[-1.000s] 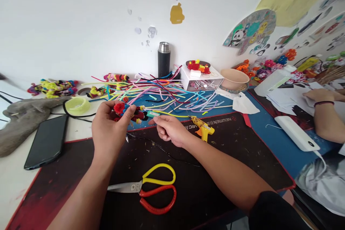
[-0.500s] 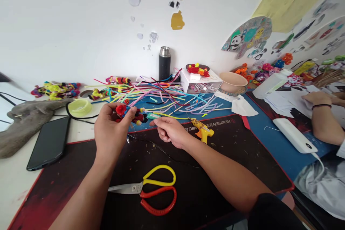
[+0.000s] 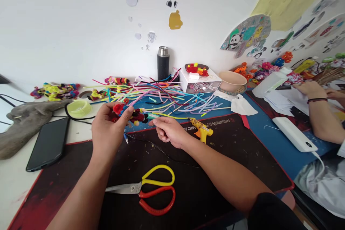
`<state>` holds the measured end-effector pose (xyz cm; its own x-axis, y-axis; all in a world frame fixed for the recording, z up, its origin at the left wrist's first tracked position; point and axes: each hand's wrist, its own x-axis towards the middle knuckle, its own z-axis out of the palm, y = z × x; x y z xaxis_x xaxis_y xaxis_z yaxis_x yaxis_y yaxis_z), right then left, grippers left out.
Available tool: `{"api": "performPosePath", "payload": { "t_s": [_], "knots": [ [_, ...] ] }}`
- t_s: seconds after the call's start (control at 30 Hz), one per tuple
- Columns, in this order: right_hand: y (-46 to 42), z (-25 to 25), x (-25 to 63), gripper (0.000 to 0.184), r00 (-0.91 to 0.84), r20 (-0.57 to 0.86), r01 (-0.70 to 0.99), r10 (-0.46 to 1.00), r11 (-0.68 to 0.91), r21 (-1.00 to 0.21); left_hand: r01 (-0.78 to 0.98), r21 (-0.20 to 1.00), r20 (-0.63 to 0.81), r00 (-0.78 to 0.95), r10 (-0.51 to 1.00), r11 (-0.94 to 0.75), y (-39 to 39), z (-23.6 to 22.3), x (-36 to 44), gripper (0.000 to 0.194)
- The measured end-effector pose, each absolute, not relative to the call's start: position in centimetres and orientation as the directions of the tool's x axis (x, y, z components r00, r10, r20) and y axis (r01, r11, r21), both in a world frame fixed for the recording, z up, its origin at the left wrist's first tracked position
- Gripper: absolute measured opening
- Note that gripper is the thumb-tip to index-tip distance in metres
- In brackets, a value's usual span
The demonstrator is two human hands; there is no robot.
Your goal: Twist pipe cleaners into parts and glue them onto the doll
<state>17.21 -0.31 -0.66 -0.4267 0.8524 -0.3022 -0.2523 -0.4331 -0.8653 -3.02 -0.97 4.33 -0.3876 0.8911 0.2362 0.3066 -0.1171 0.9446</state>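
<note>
My left hand (image 3: 109,125) is closed around a small fuzzy doll of red, blue, black and yellow pipe cleaners (image 3: 137,115), held sideways above the mat. Its near side is partly hidden by my thumb and fingers. Close to the doll's right end, my right hand (image 3: 171,131) has its fingers curled in and the thumb pressed on the forefinger; whatever the pinch holds is too small to make out. A small green piece (image 3: 152,115) shows just beyond the right fingertips. Scissors (image 3: 134,188) with one yellow and one red handle lie on the dark mat (image 3: 215,187) below my hands.
A yellow glue gun (image 3: 202,131) lies right of my right hand. Loose pipe cleaners (image 3: 167,90) spread behind, before a black flask (image 3: 163,64) and white box (image 3: 198,84). A phone (image 3: 48,143) lies left. A co-worker's hand (image 3: 309,91) rests among papers at right.
The view has shifted slightly. Both hands keep nearly the same pose, the left still on the doll, which has turned a little. At right, the co-worker's hand has moved left over the papers.
</note>
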Motion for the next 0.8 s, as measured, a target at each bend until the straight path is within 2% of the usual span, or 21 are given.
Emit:
{"api": "performPosePath", "payload": {
  "t_s": [0.37,0.63,0.73,0.8],
  "knots": [
    [-0.3,-0.6,17.2,0.027,-0.435,-0.300,-0.252,0.849,-0.434,-0.865,0.293,0.945,0.259,-0.398,0.880,-0.146,-1.2,4.4,-2.3,0.048],
    [-0.4,-0.3,17.2,0.026,-0.421,-0.307,-0.231,0.854,-0.428,-0.874,0.436,0.889,0.333,-0.403,0.852,-0.141,-1.6,4.4,-1.9,0.044],
    [-0.5,-0.3,17.0,0.031,-0.417,-0.290,-0.195,0.862,-0.396,-0.897,0.452,0.882,0.335,-0.408,0.849,-0.131,-1.8,4.8,-1.9,0.043],
    [-0.7,-0.3,16.9,0.040,-0.424,-0.264,-0.149,0.866,-0.355,-0.923,0.459,0.879,0.337,-0.414,0.846,-0.125,-1.8,4.9,-1.9,0.043]
  ]
}}
